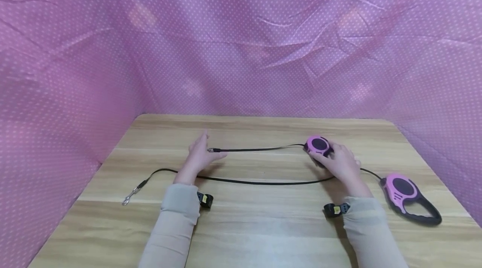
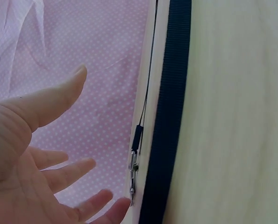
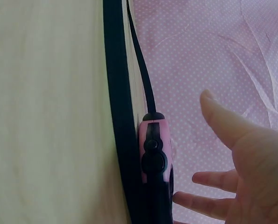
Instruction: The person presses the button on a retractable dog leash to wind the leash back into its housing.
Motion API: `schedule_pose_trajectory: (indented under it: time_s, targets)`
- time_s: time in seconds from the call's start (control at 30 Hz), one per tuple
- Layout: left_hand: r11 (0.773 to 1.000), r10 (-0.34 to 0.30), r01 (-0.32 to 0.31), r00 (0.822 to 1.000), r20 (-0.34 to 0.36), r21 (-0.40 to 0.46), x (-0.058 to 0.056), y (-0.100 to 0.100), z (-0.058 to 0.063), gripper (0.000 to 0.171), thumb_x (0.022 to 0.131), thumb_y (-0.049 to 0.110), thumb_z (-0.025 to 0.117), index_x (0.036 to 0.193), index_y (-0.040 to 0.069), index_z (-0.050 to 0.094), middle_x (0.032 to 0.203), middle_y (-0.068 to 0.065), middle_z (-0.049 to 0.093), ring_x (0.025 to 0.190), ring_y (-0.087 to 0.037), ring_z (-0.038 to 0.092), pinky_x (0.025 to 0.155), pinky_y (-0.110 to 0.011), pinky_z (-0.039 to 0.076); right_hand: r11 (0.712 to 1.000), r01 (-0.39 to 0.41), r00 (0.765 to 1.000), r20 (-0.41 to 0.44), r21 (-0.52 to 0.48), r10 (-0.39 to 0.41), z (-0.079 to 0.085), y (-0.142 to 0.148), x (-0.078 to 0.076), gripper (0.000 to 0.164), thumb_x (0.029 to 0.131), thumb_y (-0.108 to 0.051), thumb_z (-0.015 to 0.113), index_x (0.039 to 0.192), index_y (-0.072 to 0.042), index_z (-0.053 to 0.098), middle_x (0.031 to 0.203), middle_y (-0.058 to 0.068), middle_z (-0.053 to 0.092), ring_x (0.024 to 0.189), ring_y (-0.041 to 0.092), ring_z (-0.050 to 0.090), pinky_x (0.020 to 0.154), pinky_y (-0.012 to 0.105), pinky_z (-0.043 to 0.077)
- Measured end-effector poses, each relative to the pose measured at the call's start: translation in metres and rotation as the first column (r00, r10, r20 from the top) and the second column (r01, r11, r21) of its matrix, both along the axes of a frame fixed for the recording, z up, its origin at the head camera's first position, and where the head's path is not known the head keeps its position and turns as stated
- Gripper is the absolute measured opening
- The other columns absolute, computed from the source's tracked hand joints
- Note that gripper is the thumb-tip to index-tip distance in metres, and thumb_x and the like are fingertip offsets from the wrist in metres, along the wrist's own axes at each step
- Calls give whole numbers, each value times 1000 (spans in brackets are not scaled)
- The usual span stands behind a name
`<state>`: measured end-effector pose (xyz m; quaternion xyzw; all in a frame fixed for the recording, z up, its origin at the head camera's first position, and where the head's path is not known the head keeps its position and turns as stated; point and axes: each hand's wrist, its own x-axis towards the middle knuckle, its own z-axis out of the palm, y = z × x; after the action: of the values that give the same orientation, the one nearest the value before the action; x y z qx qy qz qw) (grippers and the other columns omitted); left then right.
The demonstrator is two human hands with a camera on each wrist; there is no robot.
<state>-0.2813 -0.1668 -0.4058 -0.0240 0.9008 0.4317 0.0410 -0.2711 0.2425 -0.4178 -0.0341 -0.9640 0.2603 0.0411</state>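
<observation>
Pink leashes (image 1: 319, 144) number two; left grip (image 1: 198, 156) and right grip (image 1: 342, 164) both have spread fingers.

Looks like smooth plastic on the farther casing (image 1: 317, 144), shiny metal on its clip (image 2: 132, 175), ribbed webbing for the nearer strap (image 2: 171, 93), wood-grained bench (image 1: 263, 226), creased cloth curtain (image 1: 244, 50).

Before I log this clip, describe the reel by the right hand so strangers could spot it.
On the wooden table, find the right hand, right of centre toward the back. Beside it is the pink-and-black reel, its black strap running left toward the left hand. Unlike the other pink reel, nearer the right edge, looped handle fully visible, this one sits farther back.
</observation>
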Motion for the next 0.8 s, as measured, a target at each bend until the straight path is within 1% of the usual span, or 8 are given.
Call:
schedule_pose_trajectory:
  time_s: [0.17, 0.27, 0.4, 0.47, 0.53, 0.63, 0.8]
  targets:
    - [1000, -5, 5, 1000, 17, 12, -2, -1, -4, 109, 82, 37, 80, 160, 15, 7, 165, -11, 20, 148, -40, 10, 117, -61, 23, 1000, -17, 998, 52, -10, 18, -1, 5, 0, 99, 82, -71, 63, 150, -4, 37, 143, 32, 44, 124, 54, 43, 91, 65, 31]
    - [1000, -20, 19, 999, 34, 16, -3, -1, -5, 108, 81, 38, 80, 160, 14, 10, 164, -12, 23, 146, -40, 12, 115, -63, 24, 1000, -25, 997, 80, 9, 24, 0, 6, -1, 102, 80, -71, 65, 149, -1, 37, 142, 33, 45, 123, 54, 44, 89, 64, 33]
    - [997, -62, 64, 997, 53, -45, -2, 0, -7, 107, 81, 41, 79, 159, 13, 11, 162, -13, 26, 147, -45, 8, 114, -69, 19, 998, -37, 993, 112, 50, 31, 2, 4, -2, 100, 81, -69, 66, 147, 0, 39, 140, 35, 46, 120, 54, 46, 87, 63, 36]
    - [992, -89, 93, 995, 54, -85, -2, 1, -9, 107, 82, 42, 78, 159, 13, 11, 162, -15, 26, 147, -47, 6, 114, -70, 17, 997, -41, 992, 125, 62, 33, 3, 4, -2, 99, 81, -67, 67, 147, 1, 39, 140, 36, 46, 119, 54, 47, 87, 64, 37]
    - [989, -104, 110, 993, 59, -101, -1, 2, -10, 107, 82, 41, 79, 160, 15, 11, 163, -16, 24, 146, -47, 6, 115, -68, 16, 997, -42, 990, 137, 63, 33, 3, 3, -1, 99, 81, -66, 67, 147, 2, 37, 140, 36, 46, 119, 54, 46, 88, 64, 36]
    - [988, -109, 114, 992, 59, -104, -1, 1, -12, 104, 83, 40, 78, 160, 15, 12, 162, -17, 25, 144, -46, 10, 115, -67, 18, 997, -46, 988, 150, 57, 37, 2, 4, -1, 101, 82, -65, 67, 148, 4, 34, 142, 34, 46, 122, 54, 45, 91, 65, 34]
    - [989, -95, 100, 994, 47, -107, 1, -3, -15, 98, 85, 41, 75, 159, 14, 17, 159, -14, 34, 138, -44, 19, 113, -63, 24, 998, -52, 987, 156, 34, 46, 1, 4, -1, 100, 83, -62, 68, 149, 3, 33, 142, 31, 49, 125, 53, 46, 92, 65, 32]
